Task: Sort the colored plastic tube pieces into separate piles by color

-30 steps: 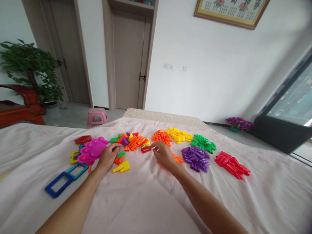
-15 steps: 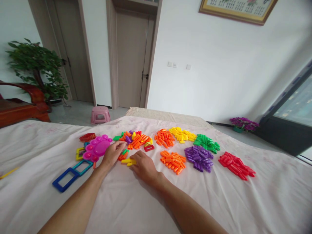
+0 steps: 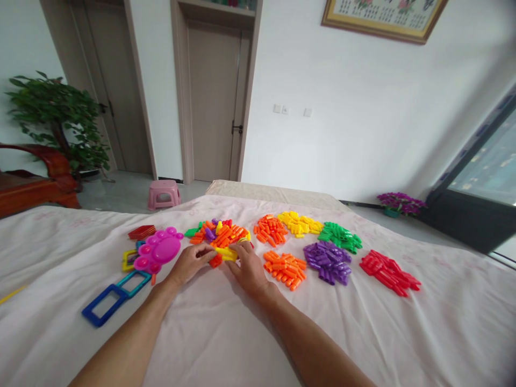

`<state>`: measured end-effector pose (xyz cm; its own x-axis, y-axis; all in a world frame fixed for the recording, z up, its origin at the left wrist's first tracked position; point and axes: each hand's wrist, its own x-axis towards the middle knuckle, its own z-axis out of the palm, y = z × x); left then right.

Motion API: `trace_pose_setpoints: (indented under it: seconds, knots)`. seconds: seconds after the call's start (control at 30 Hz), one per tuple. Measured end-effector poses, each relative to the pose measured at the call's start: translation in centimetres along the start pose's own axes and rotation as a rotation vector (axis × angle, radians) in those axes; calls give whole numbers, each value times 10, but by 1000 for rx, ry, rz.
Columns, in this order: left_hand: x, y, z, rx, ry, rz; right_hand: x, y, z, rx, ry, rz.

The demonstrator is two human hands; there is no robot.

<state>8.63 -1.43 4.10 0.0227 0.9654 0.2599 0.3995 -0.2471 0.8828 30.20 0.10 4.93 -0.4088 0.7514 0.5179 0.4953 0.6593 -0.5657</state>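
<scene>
Over the pink-white bedcover, my left hand [image 3: 195, 262] has thumb and fingers drawn together at the left ends of some yellow plastic tubes [image 3: 226, 253]. From the other side, my right hand [image 3: 249, 270] grips the same yellow pieces, its fingers curled over them. Just under my left fingertips is an orange piece [image 3: 216, 261]; whether the left hand also touches it is hard to tell. Behind both hands lies a mixed pile [image 3: 228, 235] of orange, purple, green, red and yellow tubes. My right hand partly covers a red piece at its edge.
Sorted heaps lie to the right: orange [image 3: 285, 270], another orange [image 3: 271, 230], yellow [image 3: 300, 223], green [image 3: 341, 237], purple [image 3: 328, 262] and red [image 3: 389, 272]. On the left are a pink paw-shaped tray [image 3: 166, 248], blue square frames [image 3: 105, 305] and stacked red tiles [image 3: 141, 232].
My hands have come closer together, the left moving right and the right moving slightly away from me. The yellow tubes have moved right and up toward the mixed pile.
</scene>
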Motion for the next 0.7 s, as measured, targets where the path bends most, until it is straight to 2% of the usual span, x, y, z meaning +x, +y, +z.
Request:
trace_pose_setpoints:
  seconds: [0.1, 0.17, 0.37, 0.47, 0.57, 0.7]
  knots:
    - [2, -4, -1, 30, 28, -30, 12, 11, -21, -23, 107, 66]
    - [5, -10, -2, 44, 60, -56, 24, 28, -43, -69, 193, 156]
    - [11, -28, -2, 67, 123, -109, 56, 108, -123, -249, 324, 479]
    - [11, -29, -1, 80, 122, -110, 63, 137, -150, -261, 407, 618]
    - [11, -26, -1, 92, 142, -103, 60, 143, -157, -273, 428, 646]
    - [9, -20, -3, 83, 190, -116, 51, 114, -133, -218, 328, 484]
